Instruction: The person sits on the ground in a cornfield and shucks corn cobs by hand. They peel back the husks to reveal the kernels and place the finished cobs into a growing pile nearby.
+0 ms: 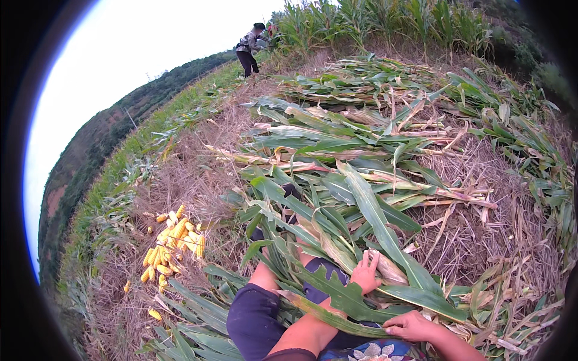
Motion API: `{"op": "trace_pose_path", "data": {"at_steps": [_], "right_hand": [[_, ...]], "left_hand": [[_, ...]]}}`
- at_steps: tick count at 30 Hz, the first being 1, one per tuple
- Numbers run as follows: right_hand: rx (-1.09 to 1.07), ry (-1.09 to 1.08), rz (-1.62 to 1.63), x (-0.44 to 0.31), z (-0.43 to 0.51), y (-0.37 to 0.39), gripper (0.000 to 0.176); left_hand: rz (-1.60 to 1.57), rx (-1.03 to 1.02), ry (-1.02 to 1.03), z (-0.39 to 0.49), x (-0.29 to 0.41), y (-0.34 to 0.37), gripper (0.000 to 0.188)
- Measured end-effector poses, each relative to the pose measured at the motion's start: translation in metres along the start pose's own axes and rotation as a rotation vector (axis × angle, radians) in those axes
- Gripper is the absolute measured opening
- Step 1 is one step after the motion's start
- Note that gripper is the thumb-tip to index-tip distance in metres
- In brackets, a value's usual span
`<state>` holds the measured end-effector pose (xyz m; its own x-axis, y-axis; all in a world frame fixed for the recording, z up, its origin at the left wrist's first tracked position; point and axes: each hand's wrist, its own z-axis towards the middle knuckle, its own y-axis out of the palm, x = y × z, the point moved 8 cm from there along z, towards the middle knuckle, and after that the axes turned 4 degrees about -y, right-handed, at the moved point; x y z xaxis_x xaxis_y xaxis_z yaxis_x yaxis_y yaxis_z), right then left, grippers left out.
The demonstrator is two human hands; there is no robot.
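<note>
Cut maize stalks with long green leaves (316, 225) lie across my legs. On them, my left hand (366, 274) rests with fingers spread against a pale, dry-husked maize ear (387, 269). My right hand (406, 326), lower and to the right, pinches the edge of a green maize leaf (334, 319) between thumb and fingers. Both my knees are bent under the leaves, in dark shorts (255, 316). To the left, husked yellow maize cobs (174, 241) lie in a loose pile on the ground, and a single cob (155, 314) lies apart below it.
Rows of cut maize stalks (352, 135) stretch ahead over dry straw (456, 243). Another person (249, 47) stands at the upper left beside standing maize (361, 22). More cut stalks (519, 122) lie along the right. Beyond the field's left edge rises a wooded hillside (108, 117).
</note>
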<state>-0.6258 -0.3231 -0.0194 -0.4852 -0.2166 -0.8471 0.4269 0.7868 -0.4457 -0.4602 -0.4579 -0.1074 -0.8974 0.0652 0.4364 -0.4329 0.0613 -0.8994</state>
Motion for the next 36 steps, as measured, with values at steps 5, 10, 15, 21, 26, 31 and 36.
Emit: {"op": "trace_pose_path", "data": {"at_steps": [5, 10, 15, 21, 26, 31, 36], "right_hand": [[0.658, -0.212, -0.134, -0.016, 0.072, -0.115, 0.027], [0.522, -0.013, -0.232, 0.095, 0.178, -0.121, 0.032], [0.514, 0.038, -0.012, 0.124, 0.176, -0.102, 0.035], [0.587, 0.056, -0.147, 0.110, 0.147, -0.078, 0.055], [0.602, 0.046, -0.460, 0.077, 0.151, -0.055, 0.062], [0.504, 0.181, -0.568, 0.085, 0.162, -0.059, 0.053], [0.543, 0.252, -0.418, 0.081, 0.157, -0.066, 0.049]], "left_hand": [[-0.405, -0.091, -0.240, 0.011, -0.043, 0.024, 0.101], [-0.771, -0.103, -0.322, 0.030, -0.071, 0.043, 0.083], [-1.220, -0.352, -0.577, 0.025, -0.059, 0.053, 0.057], [-0.816, -0.636, -0.439, 0.047, -0.083, -0.064, 0.052], [-0.424, -0.081, -0.404, 0.096, -0.116, -0.329, 0.047], [-0.467, 0.274, -0.074, 0.124, 0.039, -0.457, 0.039], [-0.873, 0.218, 0.163, 0.135, 0.124, -0.304, 0.037]]}}
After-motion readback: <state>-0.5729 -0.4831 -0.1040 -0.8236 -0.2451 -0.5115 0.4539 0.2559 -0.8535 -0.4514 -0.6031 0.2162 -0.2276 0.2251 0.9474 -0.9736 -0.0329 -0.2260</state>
